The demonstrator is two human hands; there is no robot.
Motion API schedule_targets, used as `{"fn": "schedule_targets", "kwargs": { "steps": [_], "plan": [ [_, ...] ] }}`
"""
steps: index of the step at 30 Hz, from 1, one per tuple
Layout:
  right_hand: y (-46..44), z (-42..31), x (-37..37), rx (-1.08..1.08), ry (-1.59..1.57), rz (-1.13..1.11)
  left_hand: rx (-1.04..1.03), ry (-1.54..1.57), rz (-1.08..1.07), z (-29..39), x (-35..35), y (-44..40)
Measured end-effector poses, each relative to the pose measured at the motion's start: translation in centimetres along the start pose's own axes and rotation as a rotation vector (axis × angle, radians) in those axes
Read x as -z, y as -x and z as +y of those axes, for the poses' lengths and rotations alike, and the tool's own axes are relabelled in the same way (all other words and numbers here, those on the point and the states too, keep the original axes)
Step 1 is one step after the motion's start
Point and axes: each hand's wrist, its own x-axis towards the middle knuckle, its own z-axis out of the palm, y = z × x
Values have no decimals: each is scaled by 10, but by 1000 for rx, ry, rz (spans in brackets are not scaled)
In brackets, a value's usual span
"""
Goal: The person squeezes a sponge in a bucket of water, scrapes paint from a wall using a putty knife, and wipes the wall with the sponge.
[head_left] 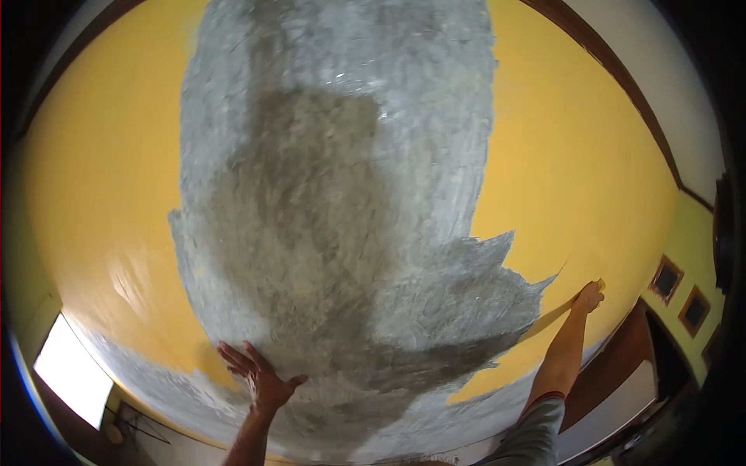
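A large wall fills the view, with yellow paint (575, 155) on both sides of a rough grey patch (443, 101). My left hand (263, 382) lies with fingers spread against the wall, near the lower left border between grey and yellow. Stretched out to the right, my right hand (590, 297) is closed against the yellow area. A small yellow bit shows at its fingertips; what it is, I cannot make out. Between the hands, the grey patch has a jagged edge that runs out to a thin point near my right hand.
A bright window (74, 371) is at the lower left. Two small framed pictures (666, 279) hang on the green side wall (688, 233) at the right, above a dark brown doorway (622, 365). Dark trim (622, 70) borders the wall. My shadow falls across the grey patch.
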Motion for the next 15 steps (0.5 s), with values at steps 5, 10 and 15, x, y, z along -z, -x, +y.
{"fn": "schedule_targets", "kwargs": {
  "steps": [5, 10, 15],
  "plan": [
    [95, -152, -10, 311, -273, 55, -6, 72, 0, 3, 3, -2],
    [387, -344, 31, 1051, -617, 58, -8, 48, -33, 4, 6, -2],
    [658, -347, 86, 1642, -669, -513, -34, 79, 21, -5, -1, 0]
  ]
}}
